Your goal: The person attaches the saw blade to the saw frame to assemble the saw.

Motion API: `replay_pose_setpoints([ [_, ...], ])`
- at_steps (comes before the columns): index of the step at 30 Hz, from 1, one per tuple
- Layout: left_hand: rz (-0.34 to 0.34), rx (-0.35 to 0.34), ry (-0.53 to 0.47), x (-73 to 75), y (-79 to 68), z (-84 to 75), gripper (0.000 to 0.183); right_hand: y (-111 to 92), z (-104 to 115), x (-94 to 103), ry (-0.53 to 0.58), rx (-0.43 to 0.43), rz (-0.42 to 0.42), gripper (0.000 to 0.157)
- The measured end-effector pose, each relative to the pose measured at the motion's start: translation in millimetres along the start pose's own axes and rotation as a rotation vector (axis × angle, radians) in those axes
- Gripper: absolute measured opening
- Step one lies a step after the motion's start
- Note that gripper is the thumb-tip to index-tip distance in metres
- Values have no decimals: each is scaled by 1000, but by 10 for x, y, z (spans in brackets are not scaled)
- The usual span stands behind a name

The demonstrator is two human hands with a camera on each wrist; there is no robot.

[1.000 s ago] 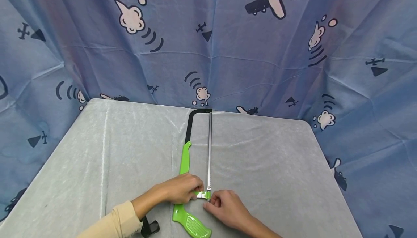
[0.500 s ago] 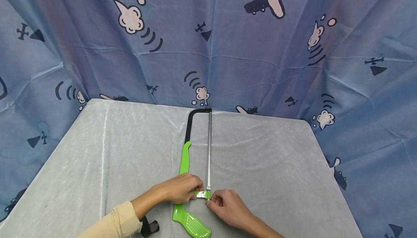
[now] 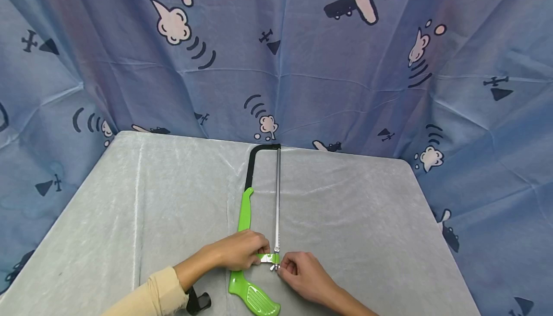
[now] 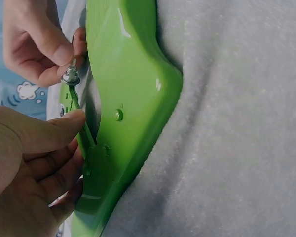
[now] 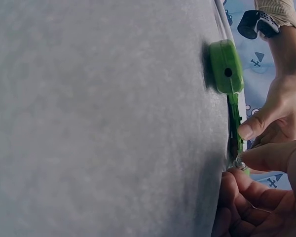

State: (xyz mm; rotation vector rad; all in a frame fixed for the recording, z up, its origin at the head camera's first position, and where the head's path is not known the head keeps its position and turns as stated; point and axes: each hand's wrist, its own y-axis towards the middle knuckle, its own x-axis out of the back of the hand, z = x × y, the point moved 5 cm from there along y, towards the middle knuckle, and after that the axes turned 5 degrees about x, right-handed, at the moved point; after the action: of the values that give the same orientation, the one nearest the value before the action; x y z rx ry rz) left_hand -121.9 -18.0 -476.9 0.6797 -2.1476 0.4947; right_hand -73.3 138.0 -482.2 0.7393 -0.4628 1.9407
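A hacksaw (image 3: 245,210) with a green handle (image 3: 252,297) and black front frame lies on the table, its blade (image 3: 278,200) fitted on the right side. My left hand (image 3: 242,249) pinches the saw's green lower arm (image 4: 83,131) between thumb and fingers. At that arm's end sits a silver wing nut (image 3: 274,267) on a threaded bolt (image 4: 70,75). My right hand (image 3: 304,277) has thumb and forefinger at the wing nut, pinching it from the right. In the right wrist view, the thumb and fingertips partly hide the nut (image 5: 238,162).
A pale grey plush cloth covers the table (image 3: 367,210). Behind it hangs a blue curtain (image 3: 345,90) printed with planes and clouds. A black strapped device (image 3: 198,302) is on the left wrist, beside a beige sleeve (image 3: 162,292).
The right fingertips have shifted slightly to the right, and the wing nut's wings have turned into sight. The left hand and the hacksaw keep their place.
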Motion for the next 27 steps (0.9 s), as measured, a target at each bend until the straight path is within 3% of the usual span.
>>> replay_pose_setpoints([
  [19,2,3,1,-2,4,8,17,9,16,-37,-31,16,4,14],
  [27,0,-9,-2,-2,1,7,18,31,31,-53,-42,-42,-12,29],
])
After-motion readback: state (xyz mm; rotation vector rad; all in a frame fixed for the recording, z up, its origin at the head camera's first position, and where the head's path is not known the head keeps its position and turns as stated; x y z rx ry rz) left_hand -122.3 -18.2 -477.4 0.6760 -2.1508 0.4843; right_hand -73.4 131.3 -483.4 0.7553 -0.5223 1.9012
